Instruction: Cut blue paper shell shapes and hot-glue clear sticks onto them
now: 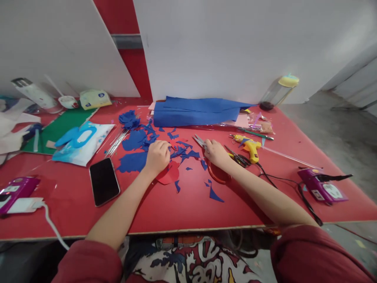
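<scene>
My left hand (159, 155) is closed in a pinch above the blue scraps, and a small red piece (173, 147) shows at its fingertips. Below that hand lies a flat red cut-out (168, 175), partly covered by the wrist. My right hand (216, 153) is wrapped round the middle of a pair of scissors (219, 177) with red handles. Their blades point away to the upper left, slightly apart. Between and around both hands are scattered blue scraps (186, 153). Larger blue pieces (132, 162) lie left of my left hand.
Folded blue sheets (194, 112) lie at the back. To the right are a yellow glue gun (251, 149), black-handled scissors (242, 160) and a purple power strip (321, 185). A phone (104, 182), a wipes pack (84, 142) and wire stems (118, 142) lie left. A bottle (277, 92) stands back right.
</scene>
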Motion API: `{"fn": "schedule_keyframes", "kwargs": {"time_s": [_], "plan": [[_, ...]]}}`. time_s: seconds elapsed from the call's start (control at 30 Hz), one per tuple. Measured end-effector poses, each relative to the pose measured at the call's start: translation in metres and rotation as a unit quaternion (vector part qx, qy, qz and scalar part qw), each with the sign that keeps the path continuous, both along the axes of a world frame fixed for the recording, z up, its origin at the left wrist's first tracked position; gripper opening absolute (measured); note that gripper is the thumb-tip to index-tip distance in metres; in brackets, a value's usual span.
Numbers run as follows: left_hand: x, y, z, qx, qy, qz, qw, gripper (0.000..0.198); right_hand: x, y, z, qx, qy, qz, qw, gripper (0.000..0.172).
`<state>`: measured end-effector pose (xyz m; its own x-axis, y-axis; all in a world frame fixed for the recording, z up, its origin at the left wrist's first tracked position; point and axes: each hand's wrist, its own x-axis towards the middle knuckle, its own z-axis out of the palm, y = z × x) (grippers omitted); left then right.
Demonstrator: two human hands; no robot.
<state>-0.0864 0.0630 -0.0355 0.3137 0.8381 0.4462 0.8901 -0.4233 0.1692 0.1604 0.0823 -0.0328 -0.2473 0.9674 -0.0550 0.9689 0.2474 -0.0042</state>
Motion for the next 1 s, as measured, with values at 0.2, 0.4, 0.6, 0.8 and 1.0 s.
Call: {"fn": "schedule_keyframes", "kwargs": {"time_s": [0.2,0.4,0.6,0.8,1.0], "plan": [[-0.021,-0.017,0.004,-0.079,0.091,-0.020,0.993,0.029,0.010,-0.005,0.005,0.011,0.001,-0.051,0.999,0.028],[0.005,-0.035,0.008,-0.144,0.196,-0.064,0.968,0.062,-0.017,0.021,0.018,0.006,0.033,0.024,0.999,0.030],[0.013,-0.039,0.006,-0.171,0.212,-0.031,0.962,0.066,-0.071,0.073,0.010,-0.054,0.065,0.094,0.992,0.031],[0.018,-0.042,0.003,-0.191,0.200,0.011,0.961,0.070,-0.089,0.085,0.004,-0.081,0.075,0.112,0.988,0.034],[0.011,-0.038,0.001,-0.207,0.137,0.088,0.965,0.053,-0.077,0.068,0.024,0.044,0.123,0.128,0.983,0.025]]}}
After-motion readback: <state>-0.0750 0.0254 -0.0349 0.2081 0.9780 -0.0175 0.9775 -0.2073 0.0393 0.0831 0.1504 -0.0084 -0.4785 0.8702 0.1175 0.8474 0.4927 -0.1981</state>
